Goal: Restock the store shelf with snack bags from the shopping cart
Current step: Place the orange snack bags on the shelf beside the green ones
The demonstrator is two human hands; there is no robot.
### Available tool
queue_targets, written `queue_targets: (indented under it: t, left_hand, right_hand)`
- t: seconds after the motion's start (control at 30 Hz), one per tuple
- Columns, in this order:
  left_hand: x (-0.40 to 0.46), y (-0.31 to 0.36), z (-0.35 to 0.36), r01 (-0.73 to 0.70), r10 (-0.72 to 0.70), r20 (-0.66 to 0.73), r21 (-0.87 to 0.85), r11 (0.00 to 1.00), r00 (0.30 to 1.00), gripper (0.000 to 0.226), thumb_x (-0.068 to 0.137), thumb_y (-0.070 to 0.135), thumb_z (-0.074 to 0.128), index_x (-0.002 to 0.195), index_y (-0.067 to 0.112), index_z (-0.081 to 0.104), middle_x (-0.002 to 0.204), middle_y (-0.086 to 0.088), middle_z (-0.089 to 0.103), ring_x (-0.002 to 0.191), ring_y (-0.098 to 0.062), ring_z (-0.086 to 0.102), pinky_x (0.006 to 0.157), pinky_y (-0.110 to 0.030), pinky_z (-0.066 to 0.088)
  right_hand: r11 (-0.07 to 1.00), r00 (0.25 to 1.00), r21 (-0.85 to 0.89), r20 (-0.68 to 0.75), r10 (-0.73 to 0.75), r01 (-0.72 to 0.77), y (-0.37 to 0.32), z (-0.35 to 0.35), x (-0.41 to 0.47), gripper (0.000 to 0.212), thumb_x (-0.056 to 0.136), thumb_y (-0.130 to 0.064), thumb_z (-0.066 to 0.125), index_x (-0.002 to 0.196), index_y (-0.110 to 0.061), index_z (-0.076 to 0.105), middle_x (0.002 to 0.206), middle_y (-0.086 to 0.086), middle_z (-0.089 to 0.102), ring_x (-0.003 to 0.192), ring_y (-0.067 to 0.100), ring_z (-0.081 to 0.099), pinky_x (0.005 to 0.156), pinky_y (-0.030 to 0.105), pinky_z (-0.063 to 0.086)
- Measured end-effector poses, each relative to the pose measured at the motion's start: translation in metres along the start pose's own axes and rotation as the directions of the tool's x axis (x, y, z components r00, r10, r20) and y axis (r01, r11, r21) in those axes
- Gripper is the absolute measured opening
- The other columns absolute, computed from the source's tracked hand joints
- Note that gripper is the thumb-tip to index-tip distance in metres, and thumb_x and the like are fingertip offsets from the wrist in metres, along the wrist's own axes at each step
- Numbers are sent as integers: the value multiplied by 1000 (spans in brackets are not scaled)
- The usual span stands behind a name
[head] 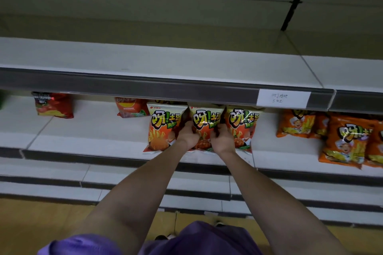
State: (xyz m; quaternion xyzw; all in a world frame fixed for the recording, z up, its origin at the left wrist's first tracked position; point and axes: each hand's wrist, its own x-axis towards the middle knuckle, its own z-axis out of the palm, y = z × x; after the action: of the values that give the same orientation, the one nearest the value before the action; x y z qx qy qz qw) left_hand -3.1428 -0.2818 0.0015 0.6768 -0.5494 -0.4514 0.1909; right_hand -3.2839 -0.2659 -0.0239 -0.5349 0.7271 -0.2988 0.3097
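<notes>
Hands holding the middle snack bag upright on the second shelf.

Both hands reach to 12 o'clock: the left hand (pixel 187 135) has its fingers curled round the left edge of the middle snack bag (pixel 204 124), and the right hand (pixel 222 137) grips its right edge in the same way. This bag stands upright on the white shelf (pixel 87 136), touching the left snack bag (pixel 163 128) at 9 o'clock and the right snack bag (pixel 243 126) at 3 o'clock. Further at 3 o'clock stand the orange snack bags (pixel 344 141), well apart from the three. At 9 o'clock are a red chip bag (pixel 129 107) just beside the row and a dark red bag (pixel 53 104) further away. Upper shelf (pixel 145 62) carries a paper price label (pixel 283 98) on its grey front rail. The shopping cart is not in view.
</notes>
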Motion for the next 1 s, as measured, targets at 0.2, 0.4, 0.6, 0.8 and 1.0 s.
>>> queue_targets:
  t: [0.2, 0.4, 0.6, 0.8, 1.0]
  left_hand:
    - [0, 20, 15, -108, 137, -281, 115, 987, 950, 18, 95, 9, 52, 113, 9, 53, 104, -10, 59, 91, -28, 58, 76, -37, 47]
    - [-6, 59, 47, -195, 222, -203, 146, 970, 954, 18, 93, 4, 49, 102, 15, 61, 97, -7, 68, 86, -25, 61, 71, -30, 46]
    - [-6, 91, 99, -156, 182, -195, 138, 978, 964, 32, 97, 8, 53, 129, 7, 53, 121, -16, 65, 109, -32, 63, 86, -35, 53]
    - [-8, 93, 129, -26, 45, -163, 120, 992, 986, 44, 97, 14, 51, 139, 14, 38, 119, -17, 64, 102, -34, 65, 82, -41, 56]
    - [-21, 92, 125, 11, 6, -157, 103, 995, 988, 60, 99, 10, 50, 155, 19, 29, 123, -16, 64, 108, -35, 64, 84, -35, 52]
  right_hand:
    - [999, 996, 21, -79, -29, 30, 18, -20, 1, 23, 99, -21, 55, 121, -12, 56, 116, 7, 64, 102, 28, 63, 80, 33, 50]
    - [995, 952, -46, -297, 73, -90, 45, -67, 22, 30, 99, -24, 54, 119, -1, 49, 118, 20, 53, 104, 36, 55, 85, 38, 45]
    - [981, 976, 37, -97, 194, -191, 76, -106, 42, 49, 101, -35, 51, 140, -10, 36, 135, 20, 44, 117, 42, 54, 98, 45, 47]
    - [989, 991, 127, 120, 62, -78, 85, -105, 47, 46, 104, -34, 43, 147, -24, 29, 123, 13, 65, 107, 34, 63, 87, 37, 49]
    - [996, 985, 17, 147, 87, -91, 81, -105, 50, 50, 101, -40, 47, 144, -22, 32, 126, 16, 55, 110, 38, 59, 94, 44, 50]
